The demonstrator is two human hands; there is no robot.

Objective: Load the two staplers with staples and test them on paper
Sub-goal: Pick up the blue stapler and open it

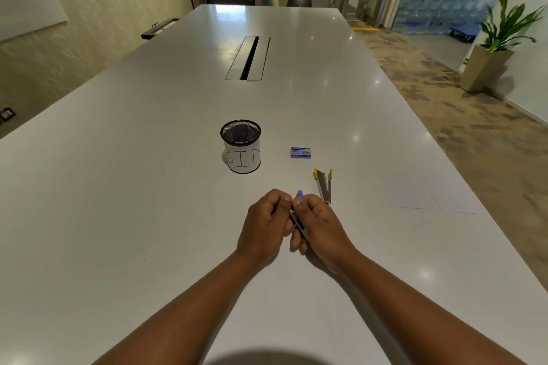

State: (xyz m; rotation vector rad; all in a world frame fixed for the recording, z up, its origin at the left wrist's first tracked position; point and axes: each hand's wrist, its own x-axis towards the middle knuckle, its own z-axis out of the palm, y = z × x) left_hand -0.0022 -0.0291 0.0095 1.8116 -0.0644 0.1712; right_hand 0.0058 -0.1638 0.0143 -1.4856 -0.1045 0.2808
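While gripped between left hand (268,224) and right hand (318,224), both curled round it: slim blue-tipped metal stapler (298,218), low over white counter (118,201). Just right: yellow-tipped stapler (324,184), opened. Beyond: small blue staple box (301,152), black mesh cup labelled "BIN" (241,147). Far right: white paper sheets (421,192).

A mesh cup (240,146) labelled "BIN", seemingly empty, stands on the table (118,187).

**Materials and finishes on the table**

The table (148,172) looked smooth and glossy, mirroring ceiling lights. The open stapler (323,184) on it showed bare shiny metal with yellow plastic tips. The mesh cup (240,145) was black wire, wrapped in matt white paper. Paper sheets (427,194) lay matt at right.
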